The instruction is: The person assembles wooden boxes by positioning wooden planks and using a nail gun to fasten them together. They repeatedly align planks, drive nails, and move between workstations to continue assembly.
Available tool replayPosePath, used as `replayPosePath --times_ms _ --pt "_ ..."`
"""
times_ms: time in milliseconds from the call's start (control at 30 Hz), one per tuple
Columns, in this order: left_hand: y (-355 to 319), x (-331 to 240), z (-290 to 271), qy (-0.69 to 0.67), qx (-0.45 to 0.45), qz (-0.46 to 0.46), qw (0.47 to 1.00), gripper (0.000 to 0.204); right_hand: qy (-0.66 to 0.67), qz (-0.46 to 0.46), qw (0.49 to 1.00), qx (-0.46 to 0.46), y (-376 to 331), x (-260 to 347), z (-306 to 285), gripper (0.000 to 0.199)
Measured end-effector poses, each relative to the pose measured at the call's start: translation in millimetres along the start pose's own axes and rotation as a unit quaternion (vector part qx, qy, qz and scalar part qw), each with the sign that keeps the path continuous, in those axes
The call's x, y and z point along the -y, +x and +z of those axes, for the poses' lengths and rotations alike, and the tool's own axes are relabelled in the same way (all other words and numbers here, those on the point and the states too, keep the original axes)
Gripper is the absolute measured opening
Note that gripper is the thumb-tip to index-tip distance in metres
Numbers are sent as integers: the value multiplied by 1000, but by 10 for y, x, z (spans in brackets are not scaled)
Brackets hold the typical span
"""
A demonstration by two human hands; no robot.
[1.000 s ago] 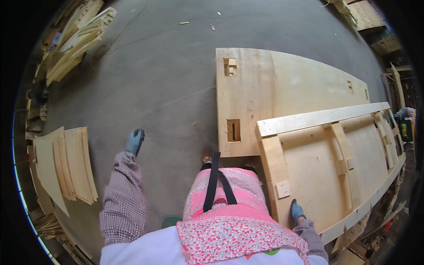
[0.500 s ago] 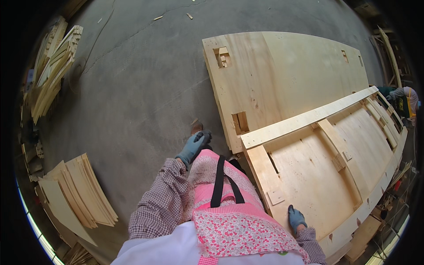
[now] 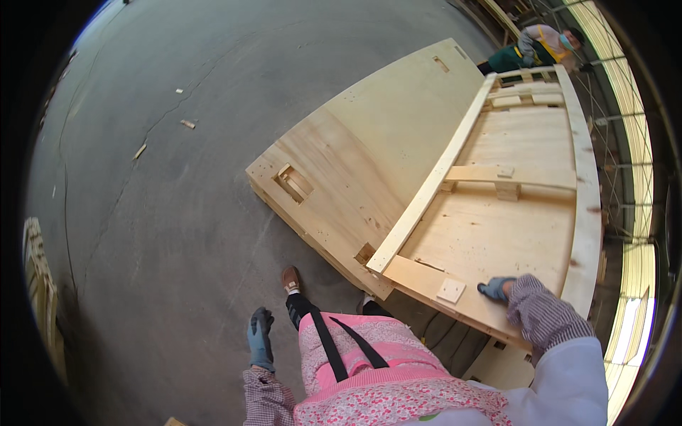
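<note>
Right hand [image 3: 495, 288], blue-gloved, rests w/ fingers spread flat on the near end rail of the framed plywood panel [image 3: 497, 227]; it presses on the wood, not clamped around anything. Left hand [image 3: 260, 338], also gloved, hangs loose and empty over the concrete floor [image 3: 142, 213], well apart from the panel, fingers relaxed and slightly parted.

Framed panel lies tilted across a second flat plywood panel [image 3: 369, 149], its batten frame facing up, w/ a small square block [image 3: 450, 290] just beside the right hand. At the panel's far end a co-worker [image 3: 540, 46] bends over it.

Judgement: panel looks big, stiff and heavy for one person, awkward more than fragile. Best hold is prob. the solid edge rails or cross batten [image 3: 508, 175], not the thin sheet. Rough edges mean splinters, so the gloves help.
</note>
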State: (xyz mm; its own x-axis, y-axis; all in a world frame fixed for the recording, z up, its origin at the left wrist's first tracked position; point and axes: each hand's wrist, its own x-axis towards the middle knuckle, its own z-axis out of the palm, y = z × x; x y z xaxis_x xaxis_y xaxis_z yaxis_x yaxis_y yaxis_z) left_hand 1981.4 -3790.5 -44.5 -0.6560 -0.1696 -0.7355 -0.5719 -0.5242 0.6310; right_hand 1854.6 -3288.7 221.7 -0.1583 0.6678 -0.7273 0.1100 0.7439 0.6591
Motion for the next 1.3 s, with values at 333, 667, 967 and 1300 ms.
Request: replayPosePath --times_ms 333,667,967,1300 --pt "-928 -2410 2458 44 469 250 846 42 -146 -144 959 -194 -1243 1214 -1058 30" --pt "-699 -2821 3018 55 441 159 882 53 73 -365 826 -423 -1051 3529 -4 21" --pt "951 -3071 2476 -197 397 144 885 65 750 -366 503 222 -807 2530 700 49" --pt "2732 -2407 1496 17 583 -38 811 60 965 101 24 242 245 3292 206 53"
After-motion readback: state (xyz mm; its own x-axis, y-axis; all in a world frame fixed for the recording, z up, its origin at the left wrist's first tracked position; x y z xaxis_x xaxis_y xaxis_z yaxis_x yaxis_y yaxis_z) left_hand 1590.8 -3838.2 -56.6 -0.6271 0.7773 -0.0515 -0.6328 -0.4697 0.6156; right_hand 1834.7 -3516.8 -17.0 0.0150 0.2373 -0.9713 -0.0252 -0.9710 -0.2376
